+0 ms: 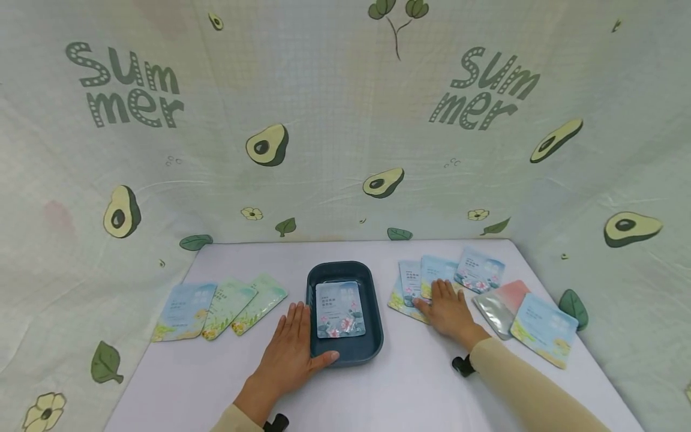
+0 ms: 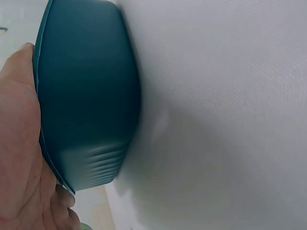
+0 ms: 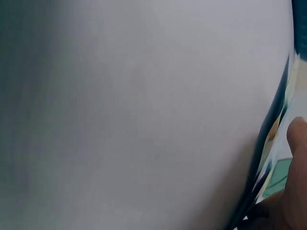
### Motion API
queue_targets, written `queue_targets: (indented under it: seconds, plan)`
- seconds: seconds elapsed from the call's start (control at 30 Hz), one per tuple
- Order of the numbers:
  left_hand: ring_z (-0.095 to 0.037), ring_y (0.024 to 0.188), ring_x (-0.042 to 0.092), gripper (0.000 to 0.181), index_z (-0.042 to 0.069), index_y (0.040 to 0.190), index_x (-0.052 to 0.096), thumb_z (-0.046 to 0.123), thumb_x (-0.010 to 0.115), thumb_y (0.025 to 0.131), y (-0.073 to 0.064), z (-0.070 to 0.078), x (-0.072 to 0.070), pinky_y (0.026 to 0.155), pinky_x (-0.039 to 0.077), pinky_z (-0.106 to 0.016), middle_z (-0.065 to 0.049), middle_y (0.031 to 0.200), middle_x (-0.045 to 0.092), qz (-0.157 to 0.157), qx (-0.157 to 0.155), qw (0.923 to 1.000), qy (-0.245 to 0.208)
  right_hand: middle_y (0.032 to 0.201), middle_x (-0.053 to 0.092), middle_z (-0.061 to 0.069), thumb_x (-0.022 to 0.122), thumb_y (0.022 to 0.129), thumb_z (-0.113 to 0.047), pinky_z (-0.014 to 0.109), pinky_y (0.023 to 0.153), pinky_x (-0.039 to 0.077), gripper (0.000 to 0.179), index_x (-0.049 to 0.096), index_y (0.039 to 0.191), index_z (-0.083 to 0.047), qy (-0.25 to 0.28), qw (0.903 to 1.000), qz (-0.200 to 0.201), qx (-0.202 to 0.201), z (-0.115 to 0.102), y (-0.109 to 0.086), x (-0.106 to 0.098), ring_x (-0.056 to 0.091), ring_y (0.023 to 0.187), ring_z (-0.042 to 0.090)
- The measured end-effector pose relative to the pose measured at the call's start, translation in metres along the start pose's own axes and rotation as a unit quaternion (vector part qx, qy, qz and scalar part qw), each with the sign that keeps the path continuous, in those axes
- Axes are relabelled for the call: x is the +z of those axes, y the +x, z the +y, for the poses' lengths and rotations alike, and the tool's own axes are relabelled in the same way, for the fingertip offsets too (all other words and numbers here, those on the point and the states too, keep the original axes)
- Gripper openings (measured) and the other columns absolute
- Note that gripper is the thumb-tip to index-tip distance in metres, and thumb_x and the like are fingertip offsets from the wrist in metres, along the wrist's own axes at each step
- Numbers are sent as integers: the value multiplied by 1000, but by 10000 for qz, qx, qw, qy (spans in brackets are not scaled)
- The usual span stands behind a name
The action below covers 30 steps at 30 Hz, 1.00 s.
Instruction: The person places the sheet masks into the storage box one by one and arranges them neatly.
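A dark blue-green tray [image 1: 376,324] stands in the middle of the table with a light-blue floral packet [image 1: 340,306] lying flat inside. My left hand [image 1: 286,354] touches the tray's near left corner, its fingers straight along the left side and its thumb over the front rim. The left wrist view shows the tray's outer wall [image 2: 91,86] beside the palm. My right hand [image 1: 452,315] rests with spread fingers on overlapping packets. Its fingertips touch a blue packet [image 1: 438,268], and its thumb lies by a narrow sachet [image 1: 410,279]. A yellow-green packet [image 1: 398,298] shows underneath.
At the left lie a blue packet [image 1: 183,309] and two green packets [image 1: 229,305], overlapping. Past my right hand are another floral packet [image 1: 479,270], a silver-and-pink packet [image 1: 502,309] and a blue packet [image 1: 545,327]. A printed cloth [image 1: 324,90] hangs behind the white table [image 1: 399,384].
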<state>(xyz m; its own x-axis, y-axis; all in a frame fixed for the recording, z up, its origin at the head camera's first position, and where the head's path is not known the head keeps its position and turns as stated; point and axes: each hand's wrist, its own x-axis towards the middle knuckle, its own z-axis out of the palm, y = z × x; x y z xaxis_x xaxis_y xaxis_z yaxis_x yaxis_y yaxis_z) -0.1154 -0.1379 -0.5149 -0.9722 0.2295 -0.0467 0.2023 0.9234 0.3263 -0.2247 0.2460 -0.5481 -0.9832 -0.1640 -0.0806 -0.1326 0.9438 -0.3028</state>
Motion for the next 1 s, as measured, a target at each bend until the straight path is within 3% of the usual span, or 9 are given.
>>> queue_targets:
  seconds: [0.37,0.57,0.73,0.87,1.0]
  plan:
    - [-40,164,12,119,-6,166,18,80,56,92,1,0,1,131,18,-59,-24,174,17,23,66,10000,-2,167,31,31,49,108,-58,74,124,16,87,34,159,11,-537,9940,61,-953,-23,-19,8,24,158,50]
    - [-39,164,11,121,-4,166,18,83,53,91,3,-2,-1,131,17,-59,-23,175,17,1,99,9999,75,167,36,26,54,105,-59,77,121,19,86,40,158,6,-668,9927,48,-1006,-33,-43,10,28,156,49]
    - [-38,165,8,121,-3,167,15,82,56,91,5,-4,-1,131,15,-58,-21,176,15,-79,81,9999,7,158,49,26,60,104,-56,76,115,31,78,51,152,4,-882,9900,126,-1091,-37,-58,4,42,148,49]
    - [-38,165,7,119,-3,167,15,80,58,92,5,-4,0,132,14,-58,-21,176,14,-67,89,9999,-62,142,60,26,71,99,-49,68,107,45,70,60,143,4,-936,9867,665,-1150,-32,-49,-10,53,133,48]
    - [-38,165,7,119,-3,167,15,78,59,93,5,-4,-1,132,14,-58,-21,176,14,-47,72,9999,-96,136,61,26,77,95,-48,63,105,48,74,58,144,4,-1010,9814,1087,-1219,-14,-20,-23,54,125,47]
